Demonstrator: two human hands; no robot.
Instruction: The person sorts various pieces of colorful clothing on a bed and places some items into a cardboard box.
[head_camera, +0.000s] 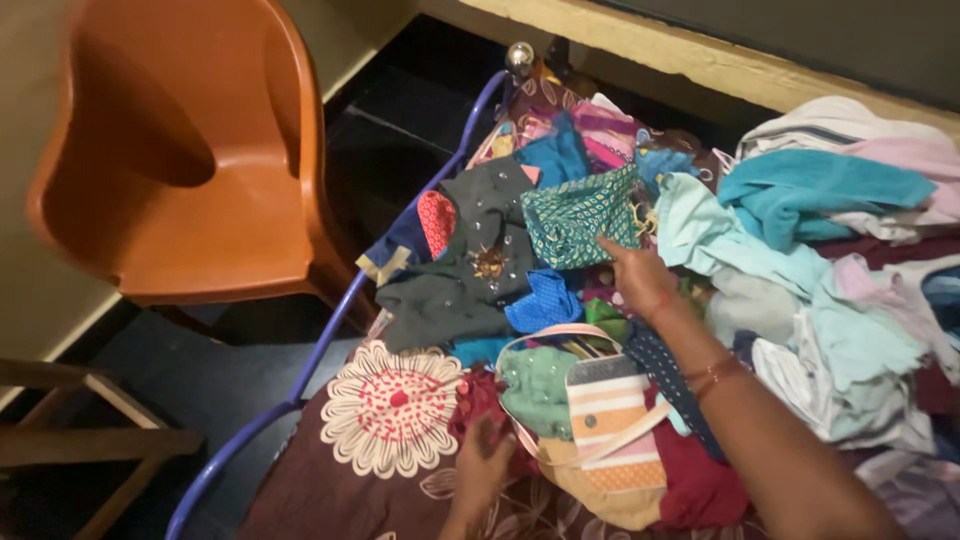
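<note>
Cotton everywhere here, you're leaning over a bed with a blue metal rail, and it's piled with loose clothes so everything's within arm's reach. Your right hand is stretching out across the heap, fingers extended and not gripping, fingertips just touching the edge of the green patterned cloth piece that's lying spread on top, beside the dark grey embroidered blouse. Your left hand is resting low near you, curled down on the maroon fabric just beside the striped pastel cloth bag with pink handles; can't tell if it's actually pinching anything. The light blue and teal garments are heaped off to the right, and an orange plastic chair is sitting on the floor just left of the bed
</note>
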